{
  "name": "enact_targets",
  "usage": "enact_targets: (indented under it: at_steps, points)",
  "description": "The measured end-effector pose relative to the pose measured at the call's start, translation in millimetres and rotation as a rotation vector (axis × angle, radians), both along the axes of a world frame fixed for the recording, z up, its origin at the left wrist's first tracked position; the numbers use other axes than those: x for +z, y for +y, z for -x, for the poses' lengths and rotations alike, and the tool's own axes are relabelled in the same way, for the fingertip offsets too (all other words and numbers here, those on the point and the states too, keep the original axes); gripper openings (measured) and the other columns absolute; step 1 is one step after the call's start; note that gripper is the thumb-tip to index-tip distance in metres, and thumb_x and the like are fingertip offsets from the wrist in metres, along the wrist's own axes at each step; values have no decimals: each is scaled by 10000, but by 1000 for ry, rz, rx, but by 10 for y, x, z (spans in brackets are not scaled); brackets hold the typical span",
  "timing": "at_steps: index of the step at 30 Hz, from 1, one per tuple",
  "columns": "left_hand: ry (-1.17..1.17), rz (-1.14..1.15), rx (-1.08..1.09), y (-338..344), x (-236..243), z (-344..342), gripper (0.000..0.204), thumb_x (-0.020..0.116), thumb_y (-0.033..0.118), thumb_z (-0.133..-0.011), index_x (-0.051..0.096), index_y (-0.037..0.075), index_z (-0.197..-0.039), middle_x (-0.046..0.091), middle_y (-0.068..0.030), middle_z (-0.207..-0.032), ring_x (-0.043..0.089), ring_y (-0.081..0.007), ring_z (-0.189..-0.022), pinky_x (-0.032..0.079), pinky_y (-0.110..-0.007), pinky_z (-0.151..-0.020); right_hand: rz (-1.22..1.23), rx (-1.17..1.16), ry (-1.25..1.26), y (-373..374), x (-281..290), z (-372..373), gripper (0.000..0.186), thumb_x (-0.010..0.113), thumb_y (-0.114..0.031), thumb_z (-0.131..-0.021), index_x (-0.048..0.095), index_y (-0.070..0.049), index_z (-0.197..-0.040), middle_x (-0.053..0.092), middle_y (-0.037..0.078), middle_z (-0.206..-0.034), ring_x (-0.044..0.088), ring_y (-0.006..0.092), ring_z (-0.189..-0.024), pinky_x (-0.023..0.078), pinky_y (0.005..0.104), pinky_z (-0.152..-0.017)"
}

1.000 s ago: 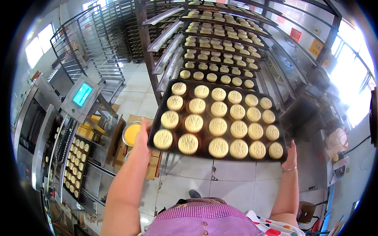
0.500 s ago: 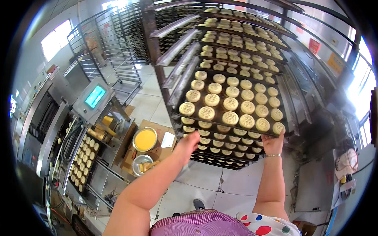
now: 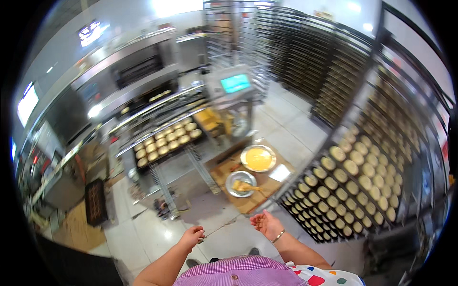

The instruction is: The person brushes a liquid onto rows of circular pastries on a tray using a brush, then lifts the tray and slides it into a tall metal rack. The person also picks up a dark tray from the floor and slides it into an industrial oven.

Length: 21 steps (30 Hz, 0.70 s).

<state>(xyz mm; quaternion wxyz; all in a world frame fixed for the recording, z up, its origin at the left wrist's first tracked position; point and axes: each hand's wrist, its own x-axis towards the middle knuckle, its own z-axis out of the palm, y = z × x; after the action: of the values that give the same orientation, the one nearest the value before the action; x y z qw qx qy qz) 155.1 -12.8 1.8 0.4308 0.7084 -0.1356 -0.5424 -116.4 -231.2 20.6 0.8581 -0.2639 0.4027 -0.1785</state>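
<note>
Two empty hands: left hand [image 3: 192,236], right hand [image 3: 267,224]; two bowls [image 3: 258,158].

rack [image 3: 362,186] right | bowls [image 3: 257,158] on board [image 3: 248,200] centre | conveyor [image 3: 167,138] left

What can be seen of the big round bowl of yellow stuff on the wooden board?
The bowl is wide, shallow and round, with a shiny metal-looking rim, filled almost to the brim with a smooth orange-yellow liquid. It sits upright on a low wooden board on the tiled floor, beside a smaller metal bowl holding a brush-like tool, and near a white card. Neither hand touches it; both are empty and well short of it.
</note>
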Motion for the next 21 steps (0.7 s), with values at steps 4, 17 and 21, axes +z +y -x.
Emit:
enact_targets:
  at_steps: [4,17,21]
  points:
    - [-139,12,-106,1082,57,-249,362,567,136,-876,534,30,-1220,609,-89,-1127,597,-190,-970,477,-301,-837,159,324,88,693,347,-1454,397,343,-389,-983,587,-89,-897,660,108,-952,609,200,-881,457,312,-764]
    - [-165,631,-256,2156,691,-1009,322,552,146,-860,572,42,-1164,565,-154,-1206,538,-290,-1103,424,-348,-926,582,696,-201,3330,771,-4436,354,371,-272,-977,598,-33,-847,671,77,-832,599,143,-734,458,275,-701]
    - [-299,422,-377,2322,839,-1564,361,523,93,-861,532,44,-1219,482,-150,-1315,510,-296,-1155,414,-348,-956,656,720,-220,3444,634,-4781,291,426,-220,-964,598,-13,-854,670,95,-839,608,149,-736,471,277,-707]
